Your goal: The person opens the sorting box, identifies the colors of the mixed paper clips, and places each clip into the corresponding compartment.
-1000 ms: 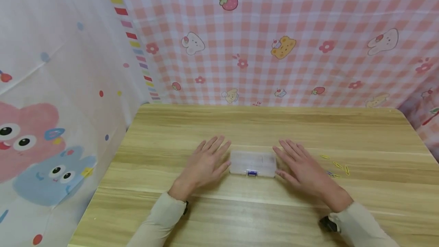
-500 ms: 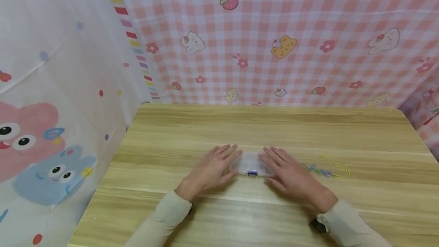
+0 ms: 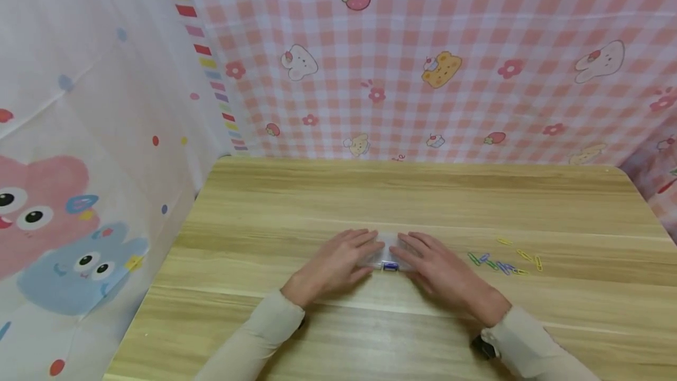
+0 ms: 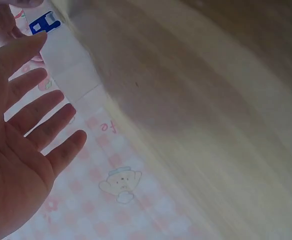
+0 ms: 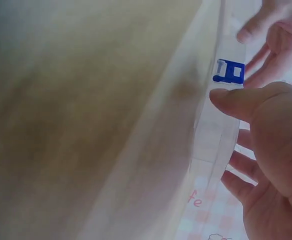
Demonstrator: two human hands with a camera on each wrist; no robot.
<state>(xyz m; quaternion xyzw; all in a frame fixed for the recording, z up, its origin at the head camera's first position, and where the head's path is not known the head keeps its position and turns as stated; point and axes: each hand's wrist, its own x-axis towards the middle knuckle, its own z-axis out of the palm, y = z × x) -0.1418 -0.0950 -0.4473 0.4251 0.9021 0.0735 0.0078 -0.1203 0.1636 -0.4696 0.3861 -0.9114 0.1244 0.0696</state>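
Between my hands lies a clear plastic storage box [image 3: 388, 246], its blue latch [image 3: 391, 266] facing me. My left hand [image 3: 335, 260] lies over the box's left part with fingers extended; in the left wrist view its thumb points toward the latch [image 4: 45, 22]. Over the right part is my right hand [image 3: 441, 266]. The right wrist view has its thumb beside the latch [image 5: 229, 71] at the box's front wall [image 5: 213, 130], with its other fingers on the far side. Both hands cover the box's ends, and what it contains cannot be made out.
Several green, blue and yellow paper clips [image 3: 497, 262] lie loose on the wood-grain table [image 3: 370, 334], to the right of my right hand. A pink checked cloth [image 3: 391, 75] hangs behind the table, and a white printed cloth [image 3: 143, 181] hangs along its left side.
Both hands have moved inward from beside the box to over its ends. The right hand's shift left has uncovered more paper clips. The box stays in about the same place.
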